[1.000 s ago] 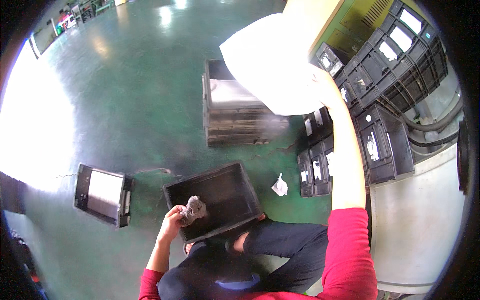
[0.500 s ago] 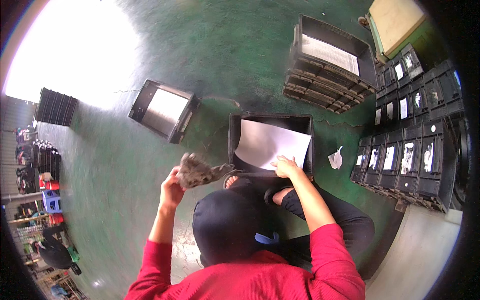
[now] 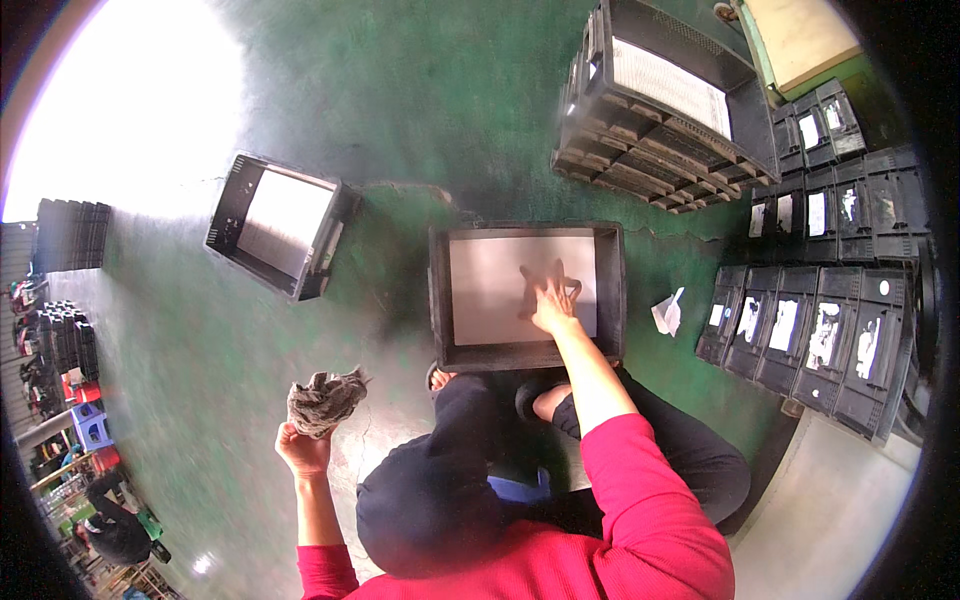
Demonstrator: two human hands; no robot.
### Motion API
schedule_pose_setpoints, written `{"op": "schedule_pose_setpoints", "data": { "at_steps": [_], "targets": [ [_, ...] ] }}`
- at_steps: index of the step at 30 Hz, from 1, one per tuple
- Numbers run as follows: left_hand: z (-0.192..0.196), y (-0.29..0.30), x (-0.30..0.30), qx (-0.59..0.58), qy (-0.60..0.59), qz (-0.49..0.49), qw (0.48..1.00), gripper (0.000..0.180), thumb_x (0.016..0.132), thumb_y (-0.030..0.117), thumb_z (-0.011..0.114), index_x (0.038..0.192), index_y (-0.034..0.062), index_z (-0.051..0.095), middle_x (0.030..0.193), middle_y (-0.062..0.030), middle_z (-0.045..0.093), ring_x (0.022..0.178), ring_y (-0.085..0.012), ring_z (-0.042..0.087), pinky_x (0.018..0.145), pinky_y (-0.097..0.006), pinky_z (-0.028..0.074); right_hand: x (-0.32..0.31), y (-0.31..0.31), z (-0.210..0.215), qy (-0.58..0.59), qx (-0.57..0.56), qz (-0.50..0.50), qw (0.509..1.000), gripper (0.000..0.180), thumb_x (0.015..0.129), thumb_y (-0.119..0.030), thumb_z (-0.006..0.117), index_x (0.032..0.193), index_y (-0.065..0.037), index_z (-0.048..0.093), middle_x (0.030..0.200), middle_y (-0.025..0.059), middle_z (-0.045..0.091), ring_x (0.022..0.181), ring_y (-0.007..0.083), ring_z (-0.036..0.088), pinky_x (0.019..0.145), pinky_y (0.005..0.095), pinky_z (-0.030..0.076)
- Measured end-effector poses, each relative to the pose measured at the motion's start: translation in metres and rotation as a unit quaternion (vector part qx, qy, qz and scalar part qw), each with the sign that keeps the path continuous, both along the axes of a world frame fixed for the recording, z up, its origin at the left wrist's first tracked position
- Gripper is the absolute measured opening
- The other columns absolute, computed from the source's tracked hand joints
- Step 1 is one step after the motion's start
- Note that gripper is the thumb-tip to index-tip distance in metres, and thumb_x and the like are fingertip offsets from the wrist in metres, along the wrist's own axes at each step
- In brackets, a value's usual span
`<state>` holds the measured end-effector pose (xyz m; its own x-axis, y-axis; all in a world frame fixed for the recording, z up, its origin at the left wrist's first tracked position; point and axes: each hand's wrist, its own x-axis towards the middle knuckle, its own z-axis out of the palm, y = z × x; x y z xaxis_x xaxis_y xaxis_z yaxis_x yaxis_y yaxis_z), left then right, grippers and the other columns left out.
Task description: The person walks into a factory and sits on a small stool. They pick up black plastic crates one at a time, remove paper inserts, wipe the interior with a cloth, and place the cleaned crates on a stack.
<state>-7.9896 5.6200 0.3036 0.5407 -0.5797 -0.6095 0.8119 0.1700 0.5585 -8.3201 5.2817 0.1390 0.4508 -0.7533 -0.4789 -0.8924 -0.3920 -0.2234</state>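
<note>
My right hand [image 3: 553, 303], fingers spread, presses the white sheet [image 3: 490, 285] lying at my twelve o'clock; my left hand [image 3: 303, 450] clenches a rag [image 3: 325, 398].

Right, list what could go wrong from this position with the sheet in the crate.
1. The right hand presses flat on the white sheet only near its right side; the far-left part is unheld, so it may lie crooked or lift in the black crate.
2. The left hand holds a bunched rag out to the side, so it cannot steady the crate if it slides on the green floor.
3. The crumpled paper lies on the floor beside the crate, where it could get kicked.
</note>
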Motion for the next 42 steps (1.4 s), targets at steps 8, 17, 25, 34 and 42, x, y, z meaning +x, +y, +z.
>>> {"op": "schedule_pose_setpoints", "data": {
  "at_steps": [8,17,25,34,42],
  "targets": [
    [0.013,-0.047,-0.006,-0.047,0.057,-0.048,0.996,0.071,0.089,0.061,0.039,0.123,0.0001,0.051,0.127,-0.0208,0.051,0.118,-0.0377,0.048,0.102,-0.053,0.035,-0.047,-0.026,0.057,-0.136,-0.31,-0.124,0.933,0.082,0.061,-0.016,0.077,0.135,-0.009,0.04,0.138,0.0189,0.038,0.129,0.0359,0.032,0.108,0.0486,0.026],
    [-0.082,-0.064,0.048,0.297,-0.312,-0.189,0.883,0.041,0.079,0.03,0.069,0.109,0.0051,0.054,0.076,-0.0047,0.059,0.07,-0.0166,0.058,0.065,-0.032,0.049,-0.079,-0.046,0.07,-0.235,0.027,-0.327,0.915,0.04,0.076,-0.02,0.067,0.102,0.008,0.055,0.098,0.0214,0.062,0.09,0.032,0.059,0.084,0.0393,0.044],
    [-0.124,-0.134,0.11,0.468,-0.498,-0.251,0.686,0.094,0.068,0.036,0.074,0.138,0.0001,0.024,0.083,-0.0204,0.066,0.082,-0.036,0.064,0.076,-0.042,0.051,0.172,-0.02,0.158,-0.445,0.303,-0.311,0.783,0.036,0.076,-0.02,0.072,0.099,0.003,0.058,0.091,0.0084,0.063,0.072,0.0171,0.061,0.058,0.0345,0.054],
    [-0.192,-0.134,0.138,0.42,-0.584,-0.165,0.675,0.045,0.08,0.034,0.059,0.113,0.0044,0.058,0.095,-0.0218,0.065,0.089,-0.0387,0.063,0.076,-0.045,0.05,0.337,0.033,0.159,-0.429,0.42,-0.285,0.747,0.045,0.078,-0.023,0.07,0.106,0.009,0.056,0.102,0.0167,0.058,0.077,0.0248,0.062,0.059,0.0346,0.06],
    [-0.179,-0.141,0.136,0.429,-0.545,-0.281,0.663,0.037,0.084,0.029,0.059,0.113,0.0061,0.06,0.104,-0.021,0.063,0.098,-0.036,0.061,0.08,-0.042,0.048,0.375,0.032,0.145,-0.488,0.401,-0.302,0.715,0.036,0.081,-0.022,0.071,0.101,0.005,0.058,0.095,0.013,0.061,0.075,0.0229,0.063,0.058,0.035,0.059]
  ]
}}
